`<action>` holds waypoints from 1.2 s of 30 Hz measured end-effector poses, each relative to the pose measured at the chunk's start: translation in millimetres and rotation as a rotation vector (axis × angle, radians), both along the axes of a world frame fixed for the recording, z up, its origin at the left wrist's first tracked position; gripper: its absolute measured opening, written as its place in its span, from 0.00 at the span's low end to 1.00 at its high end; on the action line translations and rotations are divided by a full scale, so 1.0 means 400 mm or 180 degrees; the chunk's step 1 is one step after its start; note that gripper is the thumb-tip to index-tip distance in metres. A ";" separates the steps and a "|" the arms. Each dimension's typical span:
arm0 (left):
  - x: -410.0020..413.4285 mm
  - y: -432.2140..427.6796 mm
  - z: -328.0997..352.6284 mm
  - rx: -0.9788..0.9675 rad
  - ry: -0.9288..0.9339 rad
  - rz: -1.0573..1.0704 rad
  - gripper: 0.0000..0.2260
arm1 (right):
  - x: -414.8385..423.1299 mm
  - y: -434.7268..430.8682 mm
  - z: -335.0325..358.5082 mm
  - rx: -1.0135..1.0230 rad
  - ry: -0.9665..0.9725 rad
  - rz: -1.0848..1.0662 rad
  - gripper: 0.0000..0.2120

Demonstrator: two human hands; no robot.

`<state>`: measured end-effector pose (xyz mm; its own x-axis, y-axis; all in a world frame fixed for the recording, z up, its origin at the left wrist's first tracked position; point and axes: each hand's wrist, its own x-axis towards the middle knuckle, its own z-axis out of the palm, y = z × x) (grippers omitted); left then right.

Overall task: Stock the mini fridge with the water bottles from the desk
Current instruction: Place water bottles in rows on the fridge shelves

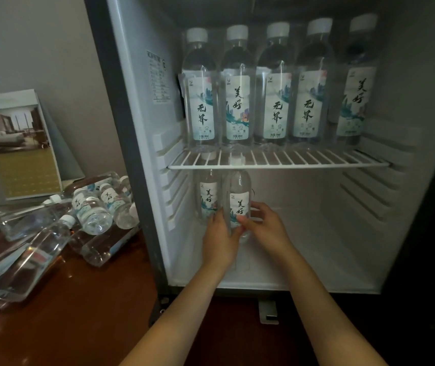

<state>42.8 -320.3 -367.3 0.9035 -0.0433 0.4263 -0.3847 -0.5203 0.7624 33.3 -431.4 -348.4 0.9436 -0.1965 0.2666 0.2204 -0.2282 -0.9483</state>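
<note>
The mini fridge (401, 196) stands open in front of me. On its white wire shelf (316, 161) several labelled water bottles (275, 85) stand upright in a row. Below the shelf, at the left, one bottle (207, 192) stands on the fridge floor. Beside it is a second bottle (238, 199), upright, held between both hands. My left hand (219, 240) grips its left side and my right hand (265, 225) holds its right side, thumb across the label. A heap of several bottles (92, 210) lies on the brown desk (73, 313) at the left.
A framed picture of a room (18, 143) leans against the grey wall behind the heap. The fridge's grey side edge (129, 165) separates desk and interior. To the right of the held bottle the lower compartment floor (316, 247) is bare.
</note>
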 end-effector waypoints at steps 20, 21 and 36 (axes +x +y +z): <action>0.040 0.006 0.026 0.0326 -0.0536 0.0376 0.14 | 0.081 0.029 0.024 -0.0277 0.0074 -0.0416 0.18; 0.040 0.007 0.026 0.0318 -0.0557 0.0355 0.15 | 0.082 0.030 0.025 -0.0290 0.0081 -0.0410 0.18; -0.054 0.071 0.048 0.0452 -0.0254 0.0339 0.15 | 0.006 0.046 0.021 -0.0634 0.0549 -0.0582 0.22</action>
<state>21.2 -292.0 -348.0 0.8697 -0.0141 0.4933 -0.3781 -0.6614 0.6477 35.8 -412.8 -340.1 0.9320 -0.3270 0.1561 -0.0014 -0.4340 -0.9009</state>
